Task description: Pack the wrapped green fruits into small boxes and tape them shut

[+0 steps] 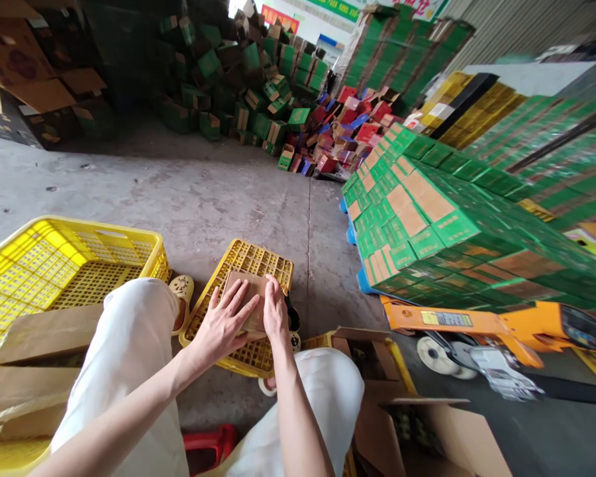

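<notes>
A small brown cardboard box (235, 281), closed on top, rests on an upturned yellow plastic crate (273, 257) between my knees. My left hand (224, 315) lies flat on the box top with its fingers spread. Along the box's right side stands my right hand (275, 310), seen edge-on, its fingers fairly straight and touching the box. A dark object (292, 313) sits just right of that hand, partly hidden; I cannot make out what it is.
At left stands a large yellow crate (153, 248) with cardboard in it. Open cardboard boxes (457, 430) are at lower right. Beyond them are an orange pallet jack handle (442, 318) and stacked green boxes (417, 225) on a blue pallet. Loose boxes (278, 93) heap behind.
</notes>
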Demonstrator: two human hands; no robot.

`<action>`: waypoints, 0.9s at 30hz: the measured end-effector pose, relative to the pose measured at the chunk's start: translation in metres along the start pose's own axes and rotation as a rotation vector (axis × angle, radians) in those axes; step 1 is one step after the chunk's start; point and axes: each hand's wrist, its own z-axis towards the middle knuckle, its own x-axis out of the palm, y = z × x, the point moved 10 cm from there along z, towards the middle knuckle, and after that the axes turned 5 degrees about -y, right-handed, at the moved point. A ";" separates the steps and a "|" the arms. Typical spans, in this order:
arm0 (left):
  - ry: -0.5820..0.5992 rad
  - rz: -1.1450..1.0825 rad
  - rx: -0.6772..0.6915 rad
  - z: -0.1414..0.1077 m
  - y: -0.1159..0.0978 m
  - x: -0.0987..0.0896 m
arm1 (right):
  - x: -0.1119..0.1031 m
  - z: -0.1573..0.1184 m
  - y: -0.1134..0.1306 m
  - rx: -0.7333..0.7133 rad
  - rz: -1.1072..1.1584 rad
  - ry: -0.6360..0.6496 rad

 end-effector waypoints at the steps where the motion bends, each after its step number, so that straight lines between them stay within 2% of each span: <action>1: -0.014 0.006 -0.001 0.000 -0.001 -0.001 | 0.000 0.000 0.000 -0.001 0.002 -0.005; 21: -0.035 0.000 -0.079 0.004 -0.003 -0.004 | -0.002 0.000 0.002 -0.023 -0.001 -0.021; 27: 0.032 -0.023 0.036 0.001 -0.004 -0.001 | 0.000 0.000 0.000 -0.021 -0.005 -0.013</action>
